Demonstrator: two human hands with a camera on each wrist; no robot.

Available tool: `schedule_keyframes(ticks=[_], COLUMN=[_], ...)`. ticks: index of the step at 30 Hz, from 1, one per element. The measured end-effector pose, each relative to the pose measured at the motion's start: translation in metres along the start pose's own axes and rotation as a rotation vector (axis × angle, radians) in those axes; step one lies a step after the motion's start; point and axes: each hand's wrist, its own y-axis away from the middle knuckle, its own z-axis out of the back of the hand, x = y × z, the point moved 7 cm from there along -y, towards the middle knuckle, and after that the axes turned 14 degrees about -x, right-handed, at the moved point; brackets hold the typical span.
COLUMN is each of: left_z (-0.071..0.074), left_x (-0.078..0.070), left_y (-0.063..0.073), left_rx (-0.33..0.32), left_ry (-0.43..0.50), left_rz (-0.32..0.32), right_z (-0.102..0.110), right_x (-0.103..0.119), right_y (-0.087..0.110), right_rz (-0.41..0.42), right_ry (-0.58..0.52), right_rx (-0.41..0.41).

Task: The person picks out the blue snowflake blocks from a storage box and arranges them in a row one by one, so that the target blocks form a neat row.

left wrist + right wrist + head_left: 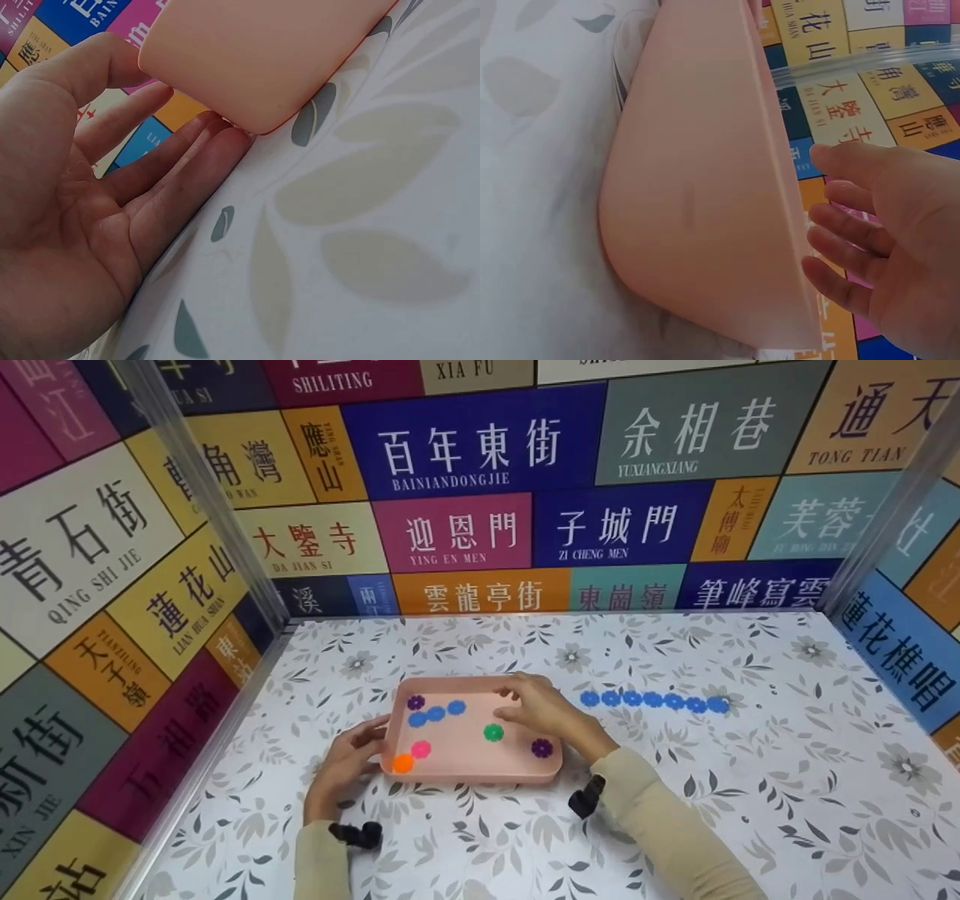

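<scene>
Left hand (pixel 356 755) touching pink tray (pixel 461 757), right hand (pixel 541 706) over it, both loosely spread; wall panels (pixel 480 450) read "BAINIANDONGJIE", "YUXIANGXIANG".

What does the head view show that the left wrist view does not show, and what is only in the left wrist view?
Only head view: the right hand, the flower-shaped pieces inside the pink tray, and the row of blue flowers beside it.

Only left wrist view: the palm side of the left hand, close up.

Both: left hand, tray, leaf-patterned surface, colourful wall panels.
</scene>
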Motion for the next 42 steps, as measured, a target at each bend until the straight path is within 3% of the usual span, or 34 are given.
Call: schedule_keyframes(ticks=[16,20,27,36,42], left_z=[0.000,0.000,-0.001,-0.001,-0.001], left_x=[0.000,0.001,-0.002,0.001,0.000], left_y=[0.000,0.001,-0.001,-0.002,-0.001], left_rx=[0.002,0.000,0.019,0.015,0.015], left_ry=[-0.029,-0.025,0.037,0.024,0.029], left_rz=[0.034,0.040,-0.036,0.011,0.014], right_z=[-0.034,-0.043,-0.053,-0.066,-0.071], right_x=[0.010,0.013,0.014,0.017,0.012], right_y=[-0.022,-0.026,-0.031,-0.035,-0.034], right_rz=[-0.144,-0.176,-0.185,-0.195,-0.263], right_ry=[-0.087,-0.156,-0.209,-0.231,-0.267], right_rx=[0.063,0.055,0.014,0.007,-0.006])
